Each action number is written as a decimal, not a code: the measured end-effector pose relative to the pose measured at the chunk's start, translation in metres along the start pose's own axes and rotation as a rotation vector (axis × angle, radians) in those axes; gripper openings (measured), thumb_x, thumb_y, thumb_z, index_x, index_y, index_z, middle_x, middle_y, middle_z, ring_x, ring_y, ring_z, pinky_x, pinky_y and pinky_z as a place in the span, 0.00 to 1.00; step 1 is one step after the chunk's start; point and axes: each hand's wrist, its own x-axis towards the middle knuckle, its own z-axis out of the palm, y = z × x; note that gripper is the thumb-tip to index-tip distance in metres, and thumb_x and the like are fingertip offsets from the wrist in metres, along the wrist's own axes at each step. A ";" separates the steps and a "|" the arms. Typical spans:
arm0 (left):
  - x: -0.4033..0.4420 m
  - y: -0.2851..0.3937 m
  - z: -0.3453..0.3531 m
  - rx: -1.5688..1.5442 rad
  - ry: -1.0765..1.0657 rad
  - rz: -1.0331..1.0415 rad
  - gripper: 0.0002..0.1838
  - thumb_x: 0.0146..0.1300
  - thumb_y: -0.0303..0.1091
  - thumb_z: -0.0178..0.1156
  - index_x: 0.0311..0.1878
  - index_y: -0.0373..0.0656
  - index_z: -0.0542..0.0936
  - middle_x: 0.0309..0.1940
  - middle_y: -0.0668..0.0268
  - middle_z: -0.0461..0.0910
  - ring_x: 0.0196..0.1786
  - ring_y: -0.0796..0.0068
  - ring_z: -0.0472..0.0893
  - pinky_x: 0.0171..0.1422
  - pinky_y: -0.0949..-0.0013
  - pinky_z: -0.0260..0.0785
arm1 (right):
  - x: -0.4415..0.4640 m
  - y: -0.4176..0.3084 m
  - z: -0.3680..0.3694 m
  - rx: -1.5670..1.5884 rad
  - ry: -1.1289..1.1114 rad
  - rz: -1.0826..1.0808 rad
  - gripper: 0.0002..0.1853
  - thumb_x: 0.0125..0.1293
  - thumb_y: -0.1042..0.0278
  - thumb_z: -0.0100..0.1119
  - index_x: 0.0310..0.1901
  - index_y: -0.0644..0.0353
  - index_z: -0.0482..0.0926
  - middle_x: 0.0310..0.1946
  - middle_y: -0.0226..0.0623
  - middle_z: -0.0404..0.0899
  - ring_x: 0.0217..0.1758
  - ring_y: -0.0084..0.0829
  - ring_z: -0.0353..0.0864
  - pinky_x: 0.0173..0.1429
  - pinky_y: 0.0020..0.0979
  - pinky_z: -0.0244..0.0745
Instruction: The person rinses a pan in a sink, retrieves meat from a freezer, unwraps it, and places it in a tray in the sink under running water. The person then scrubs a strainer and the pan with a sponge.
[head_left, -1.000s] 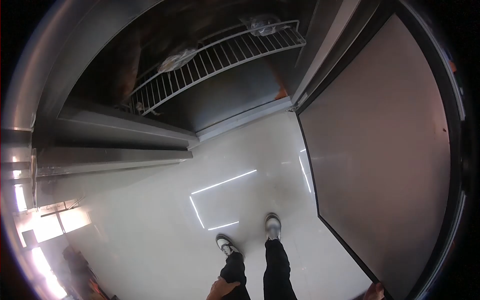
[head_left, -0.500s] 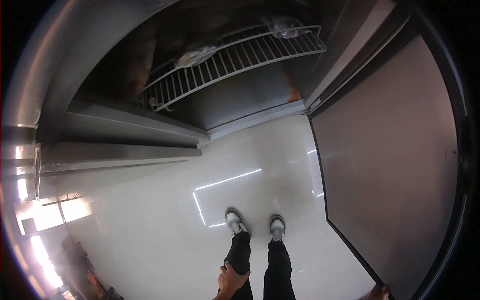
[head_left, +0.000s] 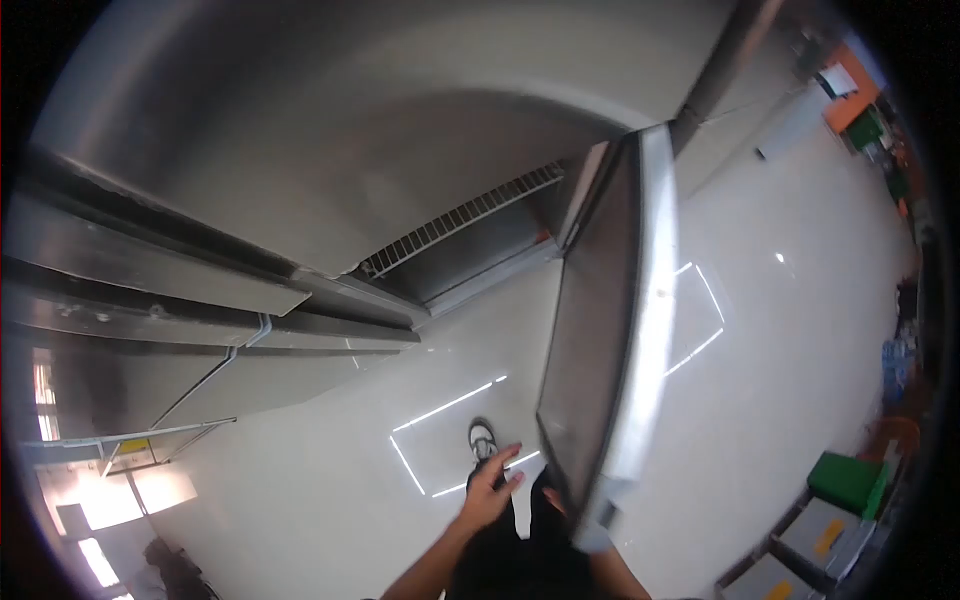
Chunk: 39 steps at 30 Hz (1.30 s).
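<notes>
Left hand: fingers spread, above black trousers. Right hand: at lower edge of flat silver-edged metal door, partly hidden; cannot tell grip. Ajar at steel cabinet, blocking glossy pale floor. Farther right: green plastic box.

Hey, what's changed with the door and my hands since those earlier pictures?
The door has swung toward the cabinet and now stands partly open. Your left hand has let go of the dark trousers and reaches forward, fingers spread. Your right hand is still at the door's free edge. The wire shelf stays inside the cabinet.
</notes>
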 end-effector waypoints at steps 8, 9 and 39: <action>-0.002 0.097 -0.101 -0.673 0.274 0.160 0.23 0.67 0.45 0.44 0.57 0.38 0.71 0.53 0.61 0.75 0.57 0.67 0.71 0.65 0.63 0.58 | 0.054 -0.125 -0.012 0.139 -0.339 -0.522 0.37 0.49 0.63 0.67 0.61 0.61 0.62 0.59 0.48 0.63 0.62 0.46 0.62 0.62 0.44 0.58; 0.010 0.091 -0.121 -0.714 0.351 0.210 0.22 0.66 0.47 0.45 0.53 0.40 0.73 0.52 0.62 0.75 0.57 0.67 0.72 0.65 0.64 0.58 | 0.059 -0.112 -0.038 0.191 -0.312 -0.449 0.36 0.52 0.62 0.66 0.62 0.61 0.61 0.59 0.47 0.62 0.61 0.44 0.63 0.58 0.43 0.67; 0.607 0.580 0.597 0.330 0.442 0.938 0.34 0.60 0.33 0.58 0.65 0.31 0.56 0.65 0.46 0.57 0.68 0.50 0.57 0.71 0.59 0.46 | 0.752 -0.177 -0.648 0.243 0.116 -0.633 0.19 0.55 0.72 0.61 0.50 0.61 0.73 0.46 0.38 0.75 0.42 0.30 0.78 0.46 0.29 0.74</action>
